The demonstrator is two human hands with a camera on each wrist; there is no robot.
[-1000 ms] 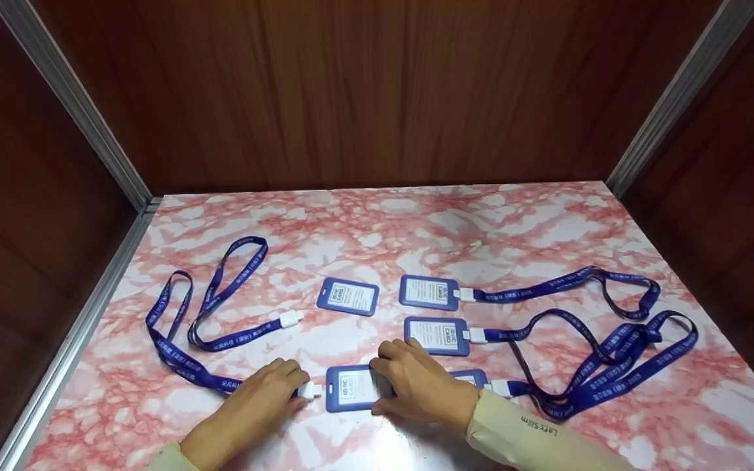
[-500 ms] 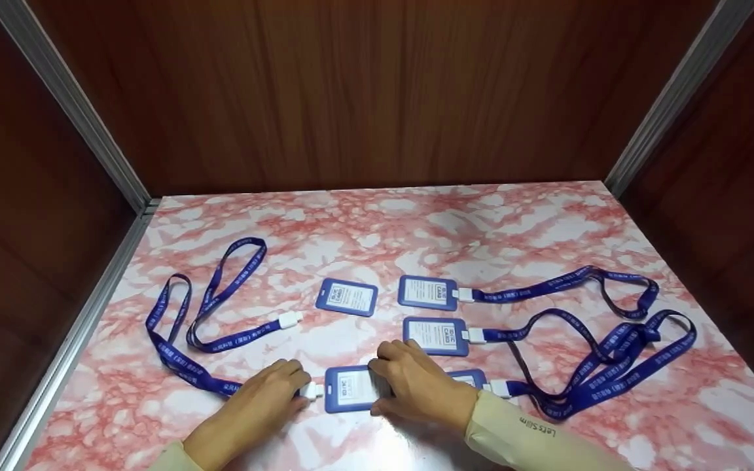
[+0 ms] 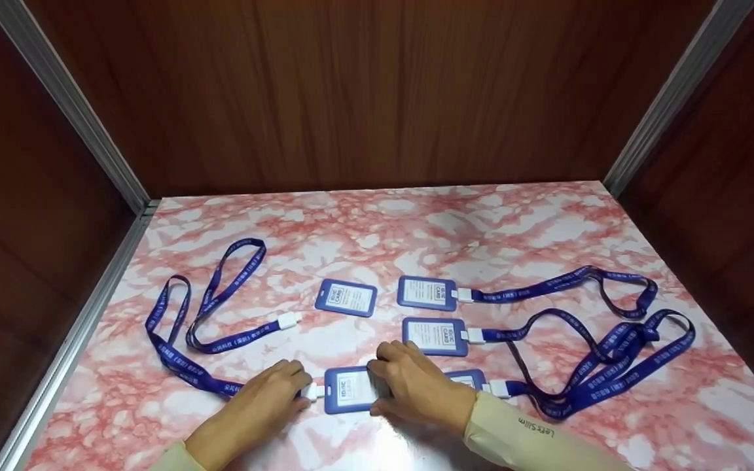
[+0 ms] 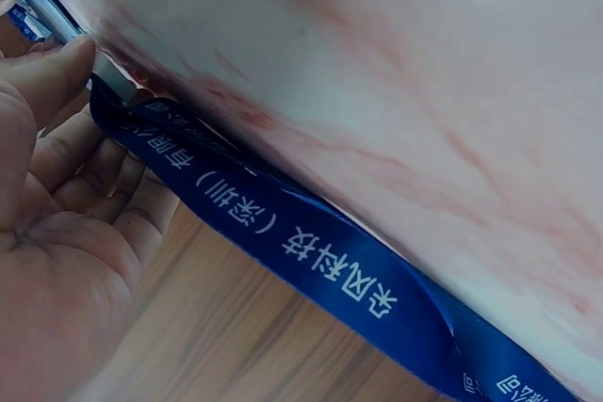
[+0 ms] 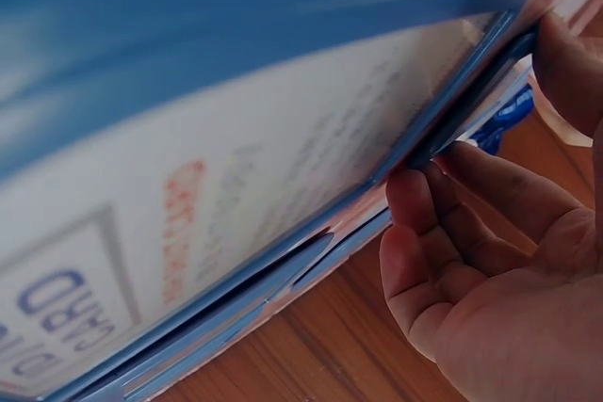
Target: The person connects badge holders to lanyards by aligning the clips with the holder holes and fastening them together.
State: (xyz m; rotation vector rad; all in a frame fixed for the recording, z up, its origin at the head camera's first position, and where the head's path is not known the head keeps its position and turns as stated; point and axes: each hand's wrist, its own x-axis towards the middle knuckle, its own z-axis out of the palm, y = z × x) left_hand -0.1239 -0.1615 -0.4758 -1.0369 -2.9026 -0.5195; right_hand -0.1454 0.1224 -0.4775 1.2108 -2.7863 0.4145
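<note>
My left hand (image 3: pixel 266 399) pinches the white clip (image 3: pixel 311 391) at the end of a blue printed lanyard (image 3: pixel 180 366). In the left wrist view that strap (image 4: pixel 311 261) trails from the thumb and fingers. The clip's tip is right at the slotted left edge of a blue-framed badge holder (image 3: pixel 349 391), which lies flat. My right hand (image 3: pixel 416 386) grips this holder by its right end, thumb at the near edge and fingers at the far edge, hiding that end. In the right wrist view the fingertips (image 5: pixel 410 195) hold its edge, behind another, larger-looking badge holder (image 5: pixel 236 157).
Two badge holders (image 3: pixel 426 292) (image 3: pixel 434 337) with lanyards attached lie to the right. A third (image 3: pixel 468 378) is partly behind my right hand. A loose badge holder (image 3: pixel 346 297) and a loose lanyard (image 3: pixel 233 340) lie farther back. Brown panels (image 3: pixel 377 98) enclose the marbled table (image 3: pixel 377 222).
The clip in my left hand has edged slightly right, closer to the badge holder's slotted edge. My right hand and the other badges have stayed in place.
</note>
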